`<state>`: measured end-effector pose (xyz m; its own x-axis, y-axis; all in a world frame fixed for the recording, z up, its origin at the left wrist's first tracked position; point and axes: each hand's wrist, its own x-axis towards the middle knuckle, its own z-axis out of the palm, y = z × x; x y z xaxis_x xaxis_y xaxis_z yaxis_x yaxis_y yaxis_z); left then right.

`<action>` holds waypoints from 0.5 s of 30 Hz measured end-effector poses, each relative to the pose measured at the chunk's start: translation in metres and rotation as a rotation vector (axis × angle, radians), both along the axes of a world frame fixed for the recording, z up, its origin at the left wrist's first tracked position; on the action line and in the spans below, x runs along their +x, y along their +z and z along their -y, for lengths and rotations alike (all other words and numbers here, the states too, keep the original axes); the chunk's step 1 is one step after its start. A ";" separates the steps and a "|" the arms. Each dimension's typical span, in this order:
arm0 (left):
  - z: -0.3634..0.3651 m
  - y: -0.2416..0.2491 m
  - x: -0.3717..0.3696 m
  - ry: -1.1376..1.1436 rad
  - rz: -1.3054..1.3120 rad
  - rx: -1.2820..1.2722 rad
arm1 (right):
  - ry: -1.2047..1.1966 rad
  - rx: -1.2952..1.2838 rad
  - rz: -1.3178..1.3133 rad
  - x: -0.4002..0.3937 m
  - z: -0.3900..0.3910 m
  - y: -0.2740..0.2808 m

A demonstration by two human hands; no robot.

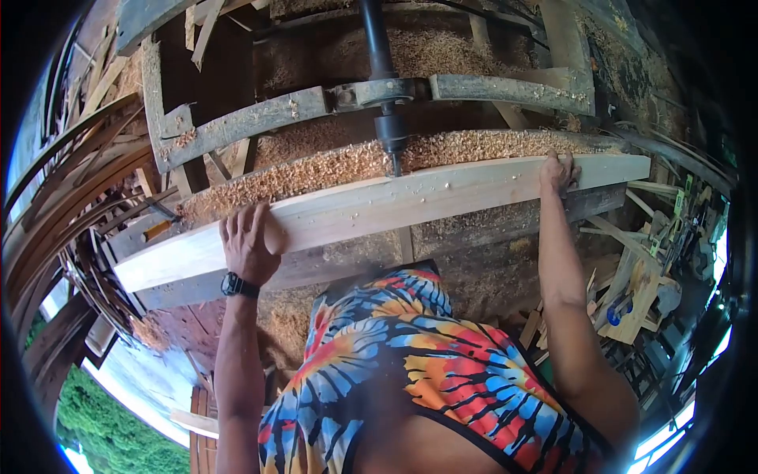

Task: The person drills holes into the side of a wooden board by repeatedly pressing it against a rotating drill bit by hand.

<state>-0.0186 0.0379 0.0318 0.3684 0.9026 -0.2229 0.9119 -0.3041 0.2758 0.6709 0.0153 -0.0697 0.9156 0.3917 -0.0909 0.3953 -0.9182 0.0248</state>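
A long, pale wooden board (466,186) lies across the bench in front of me. My left hand (253,241), with a dark watch on its wrist, grips the board toward its left end, fingers over the top face. Toward the other end, my right hand (559,172) holds it with bent fingers curled over the far edge. A dark machine spindle (389,130) comes in from the far side. Its narrow bit (396,163) is at the board's far edge, between my hands; whether it is cutting in cannot be made out.
Wood chips (316,170) are heaped along the board's far side. Beyond them a wooden frame (245,118) carries the spindle's bearing block (377,92). Curved wood strips (71,189) are stacked at the left. Offcuts and clutter (639,292) lie at the right.
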 end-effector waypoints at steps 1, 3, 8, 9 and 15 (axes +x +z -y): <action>0.007 -0.001 -0.001 0.019 -0.011 -0.043 | 0.021 0.007 -0.009 -0.010 0.003 0.009; 0.030 -0.002 -0.004 0.052 -0.046 -0.114 | 0.094 -0.028 -0.003 -0.012 0.009 0.006; 0.078 -0.006 0.002 0.110 -0.046 -0.110 | 0.135 0.041 0.032 -0.004 0.047 0.001; 0.081 -0.004 0.005 0.125 -0.053 -0.104 | 0.150 -0.009 0.041 0.000 0.048 0.001; 0.077 0.001 0.005 0.111 -0.101 -0.164 | 0.142 -0.105 0.054 -0.003 0.043 0.004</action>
